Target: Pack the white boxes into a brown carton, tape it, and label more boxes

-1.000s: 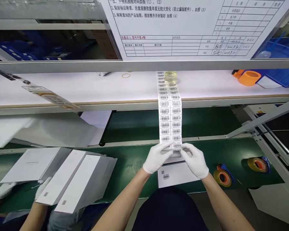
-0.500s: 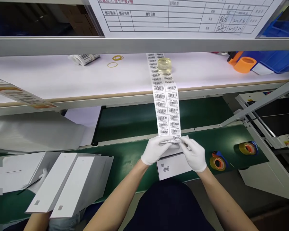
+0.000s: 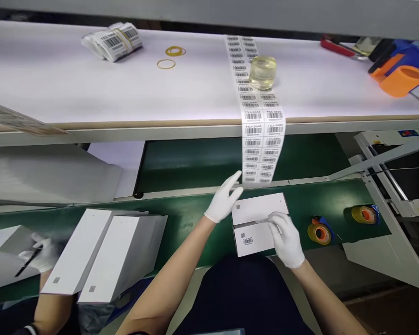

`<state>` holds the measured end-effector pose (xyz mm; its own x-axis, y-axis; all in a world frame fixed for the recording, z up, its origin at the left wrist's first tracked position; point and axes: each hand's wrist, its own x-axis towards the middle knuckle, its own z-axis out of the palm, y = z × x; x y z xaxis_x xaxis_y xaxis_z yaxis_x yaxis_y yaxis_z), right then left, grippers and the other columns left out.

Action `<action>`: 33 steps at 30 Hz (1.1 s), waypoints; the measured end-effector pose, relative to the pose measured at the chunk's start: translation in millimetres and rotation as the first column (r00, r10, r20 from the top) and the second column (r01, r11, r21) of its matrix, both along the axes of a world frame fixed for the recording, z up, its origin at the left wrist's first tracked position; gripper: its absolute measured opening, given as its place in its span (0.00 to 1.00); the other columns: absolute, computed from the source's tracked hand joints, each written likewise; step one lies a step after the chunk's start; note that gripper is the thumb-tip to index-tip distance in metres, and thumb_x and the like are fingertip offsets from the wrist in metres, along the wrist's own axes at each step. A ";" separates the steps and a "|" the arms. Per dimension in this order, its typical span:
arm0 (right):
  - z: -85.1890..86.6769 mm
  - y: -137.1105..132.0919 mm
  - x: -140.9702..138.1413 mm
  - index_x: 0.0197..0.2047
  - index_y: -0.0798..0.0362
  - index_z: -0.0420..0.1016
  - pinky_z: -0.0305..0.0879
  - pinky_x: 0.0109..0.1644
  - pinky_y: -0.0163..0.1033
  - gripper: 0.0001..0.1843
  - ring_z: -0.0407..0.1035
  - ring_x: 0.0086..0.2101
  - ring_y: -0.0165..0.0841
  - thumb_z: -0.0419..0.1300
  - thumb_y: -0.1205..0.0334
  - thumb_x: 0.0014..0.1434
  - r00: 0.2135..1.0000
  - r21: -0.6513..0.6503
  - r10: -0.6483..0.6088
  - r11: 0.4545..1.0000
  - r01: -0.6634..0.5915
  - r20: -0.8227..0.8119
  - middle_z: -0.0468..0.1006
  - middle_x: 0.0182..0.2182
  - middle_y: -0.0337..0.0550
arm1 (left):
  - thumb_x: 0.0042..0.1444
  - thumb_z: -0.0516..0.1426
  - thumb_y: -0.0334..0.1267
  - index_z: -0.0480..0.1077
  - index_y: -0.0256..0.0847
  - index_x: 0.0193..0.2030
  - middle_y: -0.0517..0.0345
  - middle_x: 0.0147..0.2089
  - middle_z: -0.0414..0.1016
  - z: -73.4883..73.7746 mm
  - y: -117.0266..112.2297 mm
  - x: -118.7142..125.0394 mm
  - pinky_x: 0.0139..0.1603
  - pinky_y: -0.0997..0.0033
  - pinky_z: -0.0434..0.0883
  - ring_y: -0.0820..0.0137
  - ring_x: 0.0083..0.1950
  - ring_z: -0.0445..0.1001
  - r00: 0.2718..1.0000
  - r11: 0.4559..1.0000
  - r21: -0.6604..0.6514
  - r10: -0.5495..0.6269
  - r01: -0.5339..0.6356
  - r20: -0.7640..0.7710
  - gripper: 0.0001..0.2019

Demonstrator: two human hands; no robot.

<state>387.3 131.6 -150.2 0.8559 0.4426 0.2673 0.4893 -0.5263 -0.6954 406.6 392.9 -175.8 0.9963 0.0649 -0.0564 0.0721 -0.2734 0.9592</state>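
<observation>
Two columns of printed barcode labels run down a white label strip [image 3: 263, 130], which hangs over the shelf edge with its lower end loose. Just below and left of that end is my left hand [image 3: 222, 200], white-gloved, fingers apart and holding nothing. My right hand [image 3: 285, 239], gloved too, pinches a small white label [image 3: 262, 220] over a white box [image 3: 256, 239]. Whether the label touches the box I cannot tell. One barcode label and a small square code show on the box's nearer part. A clear yellowish tape roll [image 3: 262, 73] sits on the strip.
Two white boxes [image 3: 115, 256] stand left on the green surface [image 3: 185, 223]. Beyond them a co-worker's gloved hand [image 3: 45, 253] holds a black pen. Two tape rolls [image 3: 319, 233] lie right. Rubber bands [image 3: 174, 51], a banded label bundle [image 3: 117, 42] and an orange-blue tape dispenser [image 3: 401, 77] occupy the shelf.
Both hands have left the strip's lower end. My right hand has moved down over the box with a label; my left has opened. The view has tilted down, and the strip swings free.
</observation>
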 end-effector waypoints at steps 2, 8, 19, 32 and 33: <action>-22.2 6.4 3.7 0.44 0.53 0.69 0.65 0.46 0.36 0.05 0.67 0.41 0.28 0.54 0.62 0.72 0.937 -0.030 -0.019 1.000 0.009 -0.348 0.73 0.40 0.40 | 0.68 0.54 0.47 0.46 0.58 0.79 0.68 0.75 0.51 -43.1 10.2 -10.8 0.72 0.72 0.63 0.76 0.72 0.59 0.993 0.998 0.046 0.054 -0.050 -0.104 0.35; -77.5 47.6 42.1 0.42 0.54 0.72 0.63 0.46 0.38 0.12 0.68 0.37 0.30 0.56 0.54 0.67 0.763 -0.172 -0.064 0.983 -0.062 -0.643 0.75 0.36 0.36 | 0.53 0.66 0.46 0.34 0.52 0.80 0.65 0.78 0.38 -122.5 6.3 -58.7 0.77 0.65 0.55 0.69 0.79 0.44 0.902 0.983 -0.144 -0.160 0.110 -0.401 0.56; -98.8 67.7 46.6 0.46 0.53 0.76 0.64 0.49 0.37 0.09 0.71 0.40 0.29 0.56 0.59 0.68 0.803 -0.391 -0.126 0.909 -0.141 -0.582 0.78 0.39 0.33 | 0.52 0.65 0.37 0.41 0.48 0.79 0.62 0.77 0.43 -117.4 5.8 -61.1 0.74 0.70 0.62 0.69 0.74 0.57 0.894 0.956 -0.290 -0.167 0.044 -0.415 0.52; -106.5 70.8 39.4 0.45 0.54 0.75 0.64 0.50 0.40 0.10 0.72 0.42 0.34 0.55 0.60 0.69 0.869 -0.498 -0.132 0.855 -0.143 -0.476 0.78 0.42 0.37 | 0.54 0.65 0.39 0.44 0.50 0.78 0.67 0.77 0.44 -122.1 4.2 -62.0 0.74 0.75 0.60 0.74 0.75 0.54 0.894 0.976 -0.212 -0.143 0.056 -0.425 0.49; -104.8 73.1 38.7 0.46 0.54 0.74 0.63 0.50 0.40 0.10 0.72 0.43 0.35 0.54 0.60 0.69 0.872 -0.522 -0.134 0.839 -0.153 -0.471 0.78 0.42 0.39 | 0.54 0.65 0.42 0.46 0.49 0.78 0.66 0.76 0.46 -122.9 1.8 -60.8 0.74 0.73 0.60 0.72 0.74 0.55 0.895 0.983 -0.181 -0.111 0.035 -0.432 0.47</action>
<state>426.1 204.7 -255.0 0.8027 0.3973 -0.4448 0.1834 -0.8741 -0.4498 345.8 394.7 -298.7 0.8691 -0.0552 -0.4916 0.4812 -0.1360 0.8660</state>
